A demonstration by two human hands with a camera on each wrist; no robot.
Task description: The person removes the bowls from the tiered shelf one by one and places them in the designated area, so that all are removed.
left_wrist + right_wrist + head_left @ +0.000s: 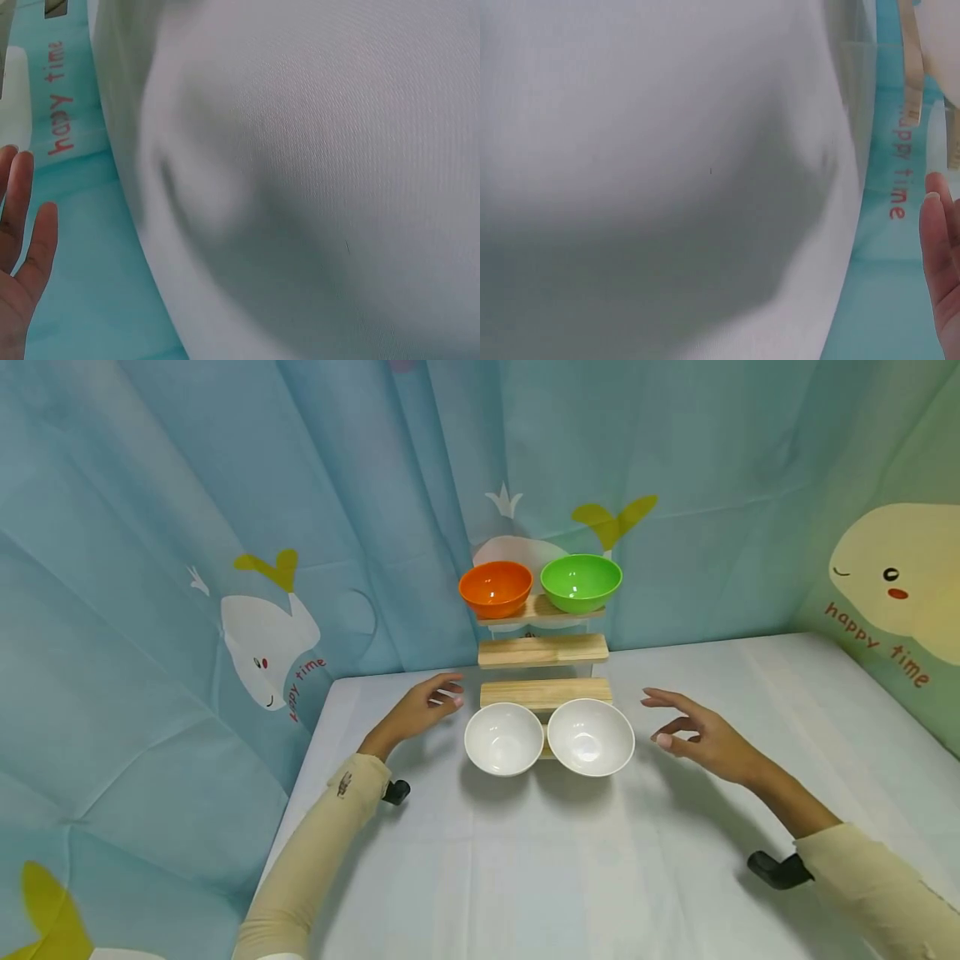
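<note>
Two white bowls sit side by side on the lowest step of a wooden tiered rack (543, 650): a left white bowl (504, 740) and a right white bowl (591, 738). On the top step stand an orange bowl (496, 589) and a green bowl (581, 582). My left hand (422, 710) hovers just left of the left white bowl, fingers loosely bent, holding nothing. To the right of the right white bowl, my right hand (701, 735) hangs apart from it with relaxed fingers and nothing in them. Fingers of each hand show at the edge of its wrist view.
A white-covered table (510, 877) carries the rack near its back edge. Behind it hangs a blue curtain (405, 510) printed with whales, and a green panel (930, 693) rises at the right. The two middle steps hold no bowls.
</note>
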